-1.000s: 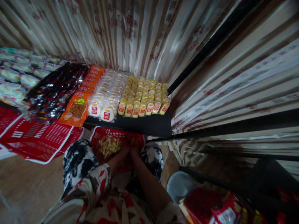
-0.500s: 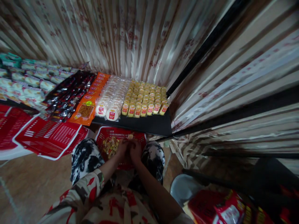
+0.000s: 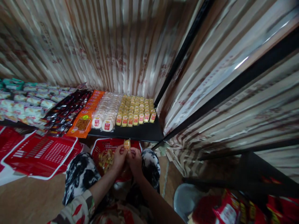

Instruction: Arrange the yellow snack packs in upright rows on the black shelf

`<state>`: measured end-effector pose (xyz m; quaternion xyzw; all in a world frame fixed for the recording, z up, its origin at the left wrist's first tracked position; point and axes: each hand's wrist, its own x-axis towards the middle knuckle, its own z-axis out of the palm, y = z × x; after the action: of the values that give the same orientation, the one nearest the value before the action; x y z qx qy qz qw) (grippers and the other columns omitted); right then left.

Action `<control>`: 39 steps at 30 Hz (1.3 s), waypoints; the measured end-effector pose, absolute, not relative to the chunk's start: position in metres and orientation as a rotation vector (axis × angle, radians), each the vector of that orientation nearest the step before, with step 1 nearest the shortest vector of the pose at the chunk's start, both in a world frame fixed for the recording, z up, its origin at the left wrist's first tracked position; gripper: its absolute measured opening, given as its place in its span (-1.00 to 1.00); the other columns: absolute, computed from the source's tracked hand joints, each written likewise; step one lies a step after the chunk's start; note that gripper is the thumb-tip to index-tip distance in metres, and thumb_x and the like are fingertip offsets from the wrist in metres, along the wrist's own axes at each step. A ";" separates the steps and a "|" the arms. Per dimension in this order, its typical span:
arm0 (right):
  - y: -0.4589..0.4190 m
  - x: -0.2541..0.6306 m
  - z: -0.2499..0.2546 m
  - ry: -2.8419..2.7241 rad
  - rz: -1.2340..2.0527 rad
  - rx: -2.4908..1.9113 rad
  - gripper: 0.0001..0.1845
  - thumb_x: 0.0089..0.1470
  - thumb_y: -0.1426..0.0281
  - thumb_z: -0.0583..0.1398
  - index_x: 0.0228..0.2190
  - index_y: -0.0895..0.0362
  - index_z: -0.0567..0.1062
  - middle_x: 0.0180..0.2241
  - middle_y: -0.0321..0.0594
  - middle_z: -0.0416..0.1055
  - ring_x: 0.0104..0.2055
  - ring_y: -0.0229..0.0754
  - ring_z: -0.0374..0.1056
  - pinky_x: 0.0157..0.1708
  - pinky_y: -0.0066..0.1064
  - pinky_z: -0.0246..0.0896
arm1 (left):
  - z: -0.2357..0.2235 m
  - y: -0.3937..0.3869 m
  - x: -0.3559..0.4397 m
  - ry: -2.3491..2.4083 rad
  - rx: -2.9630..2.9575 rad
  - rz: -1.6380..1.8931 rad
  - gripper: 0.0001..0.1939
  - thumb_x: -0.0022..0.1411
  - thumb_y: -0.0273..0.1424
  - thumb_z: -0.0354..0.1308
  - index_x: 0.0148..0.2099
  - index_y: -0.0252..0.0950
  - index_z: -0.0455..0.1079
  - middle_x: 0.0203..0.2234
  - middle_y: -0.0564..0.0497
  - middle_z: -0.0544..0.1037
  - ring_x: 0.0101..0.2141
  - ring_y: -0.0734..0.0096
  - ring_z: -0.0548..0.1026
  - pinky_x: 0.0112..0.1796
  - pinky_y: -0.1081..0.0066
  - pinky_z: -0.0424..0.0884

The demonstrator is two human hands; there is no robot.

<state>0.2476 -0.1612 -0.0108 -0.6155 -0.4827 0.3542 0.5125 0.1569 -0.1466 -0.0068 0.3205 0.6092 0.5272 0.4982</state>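
Note:
Between my knees sits a red basket [image 3: 99, 143] with a pile of small yellow-wrapped snacks [image 3: 106, 159] in its left part. Above it, my left hand [image 3: 119, 157] and my right hand [image 3: 135, 159] are close together, fingers pinched on one small wrapped snack [image 3: 127, 145] that stands upright between them. On the black shelf [image 3: 149, 130] just beyond, rows of similar yellow packets [image 3: 135, 116] stand side by side. White round wrapped crackers [image 3: 107, 125] lie to their left.
Left along the shelf are an orange snack bag [image 3: 80, 124], dark shiny packets [image 3: 63, 116] and white packets [image 3: 30, 110]. Another red basket [image 3: 44, 155] stands left of my knee. A black post [image 3: 179, 53] rises at the shelf corner. At lower right are a grey basin [image 3: 184, 199] and red bags [image 3: 227, 208].
The snack in my fingers has come up higher and now stands upright, more of it showing. My view has shifted, so the shelf appears lower and further left.

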 end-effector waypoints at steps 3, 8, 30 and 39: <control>-0.154 0.257 0.003 -1.133 0.811 -1.441 -0.88 -0.02 0.35 0.12 -0.38 0.09 0.40 -0.31 -0.21 0.34 -0.30 -0.20 0.36 -0.26 -0.32 0.35 | -0.001 -0.138 0.167 1.494 0.892 1.287 -0.68 -0.08 -0.36 0.21 -0.20 -0.31 0.43 -0.38 -0.03 0.50 -0.39 0.42 0.48 -0.29 0.40 0.43; -0.134 0.281 0.014 -1.133 0.753 -1.418 -0.83 -0.02 0.32 0.14 -0.33 0.09 0.39 -0.27 -0.19 0.35 -0.29 -0.22 0.37 -0.25 -0.35 0.36 | 0.013 -0.117 0.194 1.433 0.969 1.274 -0.66 -0.01 -0.39 0.17 -0.11 -0.30 0.40 -0.32 -0.03 0.46 -0.39 0.46 0.46 -0.29 0.41 0.43; -0.004 0.351 -0.001 -1.039 0.515 -1.560 -0.73 -0.05 0.28 0.07 -0.28 0.15 0.34 -0.28 -0.11 0.39 -0.27 -0.16 0.37 -0.20 -0.25 0.30 | 0.046 -0.009 0.275 1.545 1.284 0.968 -0.61 0.09 -0.42 0.09 0.01 -0.31 0.37 0.07 -0.16 0.37 0.10 0.20 0.28 0.12 0.32 0.10; 0.010 0.351 -0.008 -1.051 0.485 -1.589 -0.71 -0.03 0.28 0.06 -0.25 0.15 0.36 -0.25 -0.11 0.40 -0.26 -0.18 0.35 -0.24 -0.32 0.29 | 0.049 -0.007 0.277 1.518 1.285 1.064 -0.63 0.08 -0.42 0.12 -0.02 -0.26 0.39 0.07 -0.10 0.38 0.12 0.20 0.26 0.16 0.30 0.06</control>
<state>0.3511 0.0096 -0.0083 -0.6726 -0.4449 0.2052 0.5546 0.2772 -0.0071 0.0490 0.5146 0.6079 0.4261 0.4290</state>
